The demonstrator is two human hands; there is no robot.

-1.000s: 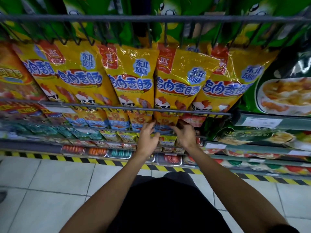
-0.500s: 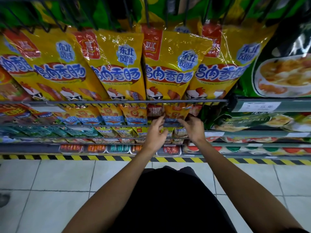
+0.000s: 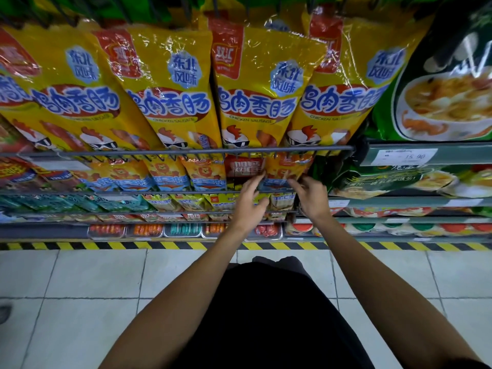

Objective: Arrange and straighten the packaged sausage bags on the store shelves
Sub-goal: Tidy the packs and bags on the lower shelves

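Both arms stretched out to the small orange sausage bag [image 3: 282, 170] hanging just under the wire rail [image 3: 186, 151]. Left hand [image 3: 249, 202] and right hand [image 3: 311, 197] pinch its lower corners, fingers curled.

Readable print on the shelves

We read "CHICKEN SAUSAGE" on the glossy yellow plastic sausage bag [image 3: 262, 83] at centre, and "15.90" on the white paper price tag [image 3: 404, 156] at right.
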